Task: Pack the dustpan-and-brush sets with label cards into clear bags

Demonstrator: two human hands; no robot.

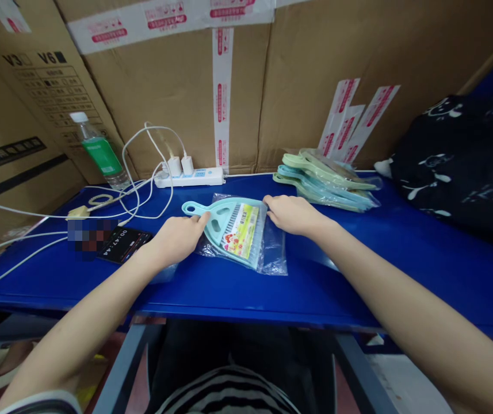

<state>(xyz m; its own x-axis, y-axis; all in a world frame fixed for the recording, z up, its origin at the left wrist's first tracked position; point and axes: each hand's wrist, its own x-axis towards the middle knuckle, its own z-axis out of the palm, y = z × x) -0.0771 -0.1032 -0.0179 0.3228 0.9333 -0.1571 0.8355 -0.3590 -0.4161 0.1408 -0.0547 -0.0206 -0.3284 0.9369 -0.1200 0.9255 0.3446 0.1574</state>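
A light blue mini dustpan (217,227) lies flat on the blue tabletop, its looped handle toward the left. A small brush with grey bristles sits in it, partly covered by a colourful card label (243,230). Clear plastic bag (274,256) film spreads out under and beyond the pan's right side. My left hand (176,238) is closed on the pan's near left edge by the handle, thumb and fingers together. At the far right corner, my right hand (291,214) pinches the pan's edge; whether bag film is also in that pinch is hidden.
Bagged green and blue dustpans (326,181) are stacked at the back right, near a dark patterned bag (462,161). A power strip (190,177), loose white cables, a water bottle (103,154) and a phone (124,244) occupy the left. Cardboard (164,80) walls the back.
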